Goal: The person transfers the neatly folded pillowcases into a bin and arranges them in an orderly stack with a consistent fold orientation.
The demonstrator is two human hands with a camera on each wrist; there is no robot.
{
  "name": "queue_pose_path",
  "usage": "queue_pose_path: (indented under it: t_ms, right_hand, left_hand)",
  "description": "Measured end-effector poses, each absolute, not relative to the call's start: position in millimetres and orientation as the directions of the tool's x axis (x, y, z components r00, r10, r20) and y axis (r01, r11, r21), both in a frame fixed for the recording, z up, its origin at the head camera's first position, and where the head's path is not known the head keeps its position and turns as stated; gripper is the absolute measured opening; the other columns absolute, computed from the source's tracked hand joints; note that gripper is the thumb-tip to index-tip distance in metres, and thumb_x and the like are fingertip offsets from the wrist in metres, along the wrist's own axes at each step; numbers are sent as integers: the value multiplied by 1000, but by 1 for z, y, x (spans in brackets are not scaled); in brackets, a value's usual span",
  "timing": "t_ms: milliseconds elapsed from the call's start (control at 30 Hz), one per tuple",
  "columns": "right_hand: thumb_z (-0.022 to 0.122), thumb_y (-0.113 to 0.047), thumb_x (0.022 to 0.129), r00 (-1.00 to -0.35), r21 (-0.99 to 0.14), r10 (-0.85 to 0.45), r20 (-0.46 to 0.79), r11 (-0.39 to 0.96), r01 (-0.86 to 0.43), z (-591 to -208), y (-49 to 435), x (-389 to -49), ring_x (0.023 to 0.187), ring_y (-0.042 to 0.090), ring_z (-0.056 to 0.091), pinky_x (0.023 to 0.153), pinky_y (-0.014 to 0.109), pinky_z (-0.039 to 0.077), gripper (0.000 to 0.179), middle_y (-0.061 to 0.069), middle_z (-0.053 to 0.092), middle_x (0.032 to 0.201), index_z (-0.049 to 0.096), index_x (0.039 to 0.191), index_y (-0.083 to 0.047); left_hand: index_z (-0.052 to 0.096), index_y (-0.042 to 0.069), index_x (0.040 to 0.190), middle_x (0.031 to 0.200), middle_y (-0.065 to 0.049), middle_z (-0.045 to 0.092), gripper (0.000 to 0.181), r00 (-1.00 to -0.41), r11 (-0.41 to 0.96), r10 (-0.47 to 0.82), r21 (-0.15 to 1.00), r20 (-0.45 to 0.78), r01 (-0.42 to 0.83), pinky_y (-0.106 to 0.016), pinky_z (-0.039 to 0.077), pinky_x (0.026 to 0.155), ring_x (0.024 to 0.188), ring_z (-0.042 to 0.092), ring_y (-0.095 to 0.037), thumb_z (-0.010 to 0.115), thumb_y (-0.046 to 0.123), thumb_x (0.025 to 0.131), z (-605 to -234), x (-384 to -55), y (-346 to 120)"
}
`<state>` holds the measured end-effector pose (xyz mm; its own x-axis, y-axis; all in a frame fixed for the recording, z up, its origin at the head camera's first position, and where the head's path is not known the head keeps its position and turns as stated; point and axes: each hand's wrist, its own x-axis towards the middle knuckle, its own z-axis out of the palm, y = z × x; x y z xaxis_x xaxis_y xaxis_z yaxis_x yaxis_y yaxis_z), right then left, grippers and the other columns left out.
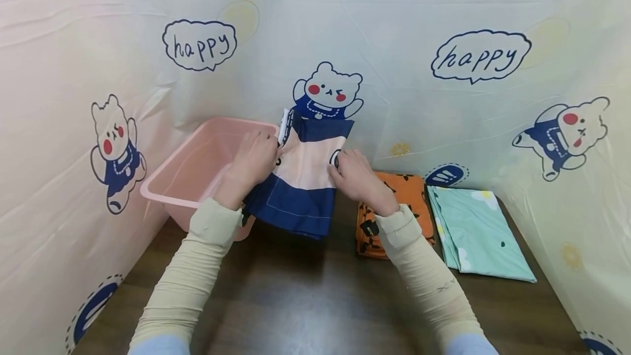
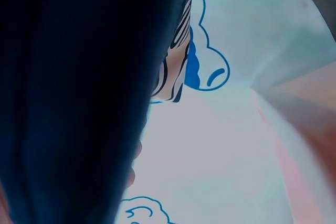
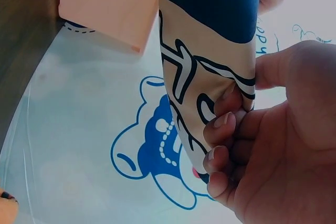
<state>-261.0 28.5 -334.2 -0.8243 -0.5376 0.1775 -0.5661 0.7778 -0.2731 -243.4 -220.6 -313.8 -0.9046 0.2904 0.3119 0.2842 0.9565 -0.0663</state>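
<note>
The left hand (image 1: 256,160) pinched one side of a navy-and-pale cloth (image 1: 310,163) while the right hand (image 1: 354,174) had its fingers curled round the other, holding it up at the right end of the pink tub (image 1: 170,200). A loose pinch might have let its layers slip apart. The right wrist view showed fingertips on its bold-lined far face, hidden from the head view.

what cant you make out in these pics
Head: inside of the pink basin, partly behind the left hand.
Head: part of the orange cloth, behind the right arm.
Left wrist: most of the left hand, behind the held cloth.
Right wrist: left hand, cut by top edge.
</note>
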Motion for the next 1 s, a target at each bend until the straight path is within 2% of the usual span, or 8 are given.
queue_pose_path:
  t_ms: [300, 533, 767, 1000]
  right_hand:
    - [44, -28, 107, -830, -294, -535, 157, 777, -556, -333, 27, -262, 79, 28, 45, 77, 36, 30, 37, 9, 47, 77, 51, 78, -7]
    - [41, -26, 108, -817, -306, -545, 188, 758, -576, -329, 25, -266, 77, 27, 45, 77, 36, 31, 39, 9, 47, 76, 49, 75, -7]
    - [42, -27, 107, -815, -327, -538, 218, 746, -580, -326, 22, -268, 78, 27, 44, 78, 36, 30, 37, 8, 47, 76, 49, 77, -8]
    - [40, -28, 108, -814, -321, -533, 232, 748, -581, -324, 21, -269, 80, 25, 44, 79, 36, 30, 36, 8, 48, 78, 50, 80, -8]
  left_hand:
    - [60, -7, 108, 92, -19, 60, 27, -902, 961, 272, -49, 336, 272, -45, 47, 77, 85, 56, -33, 60, 20, 103, -313, -243, -225]
    - [59, -9, 121, 96, -21, 64, 36, -905, 963, 261, -18, 337, 271, -47, 48, 81, 87, 59, -34, 60, 22, 103, -309, -246, -228]
    - [61, -8, 108, 88, -19, 61, 27, -897, 962, 264, -36, 355, 269, -47, 47, 77, 83, 58, -35, 60, 19, 103, -304, -245, -233]
    - [63, -10, 103, 87, -22, 63, 28, -884, 960, 271, -44, 380, 275, -49, 47, 76, 84, 59, -38, 60, 18, 102, -300, -244, -237]
